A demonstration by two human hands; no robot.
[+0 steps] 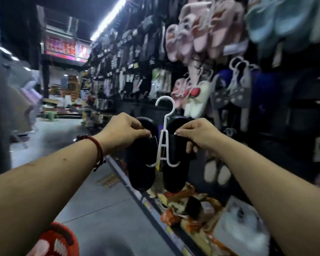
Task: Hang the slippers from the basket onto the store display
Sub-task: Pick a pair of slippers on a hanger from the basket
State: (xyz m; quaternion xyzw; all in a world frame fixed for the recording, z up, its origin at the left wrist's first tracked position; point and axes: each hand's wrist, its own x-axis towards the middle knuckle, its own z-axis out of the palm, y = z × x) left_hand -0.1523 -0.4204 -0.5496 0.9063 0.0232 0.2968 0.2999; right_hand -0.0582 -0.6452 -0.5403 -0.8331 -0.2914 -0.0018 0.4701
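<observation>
Two bare arms reach straight out, side by side, wrists level. On the left hand point(124, 132) the grip is closed, pinching the left slipper point(140, 163) at its strap edge. On the right hand point(198, 134) the grip curls round the right slipper point(175, 174). Both black slippers hang on a white hanger point(164, 126) between the hands, long way up and down, hook on top, held up before the display wall point(201, 34) of hanging slippers. Low by the left arm sits a red basket point(63, 237)

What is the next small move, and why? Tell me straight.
Probably raise the white hanger toward the display: the black slippers already sit on its two arms, the left hand and right hand each pinch one, and its hook hangs on nothing yet.
</observation>
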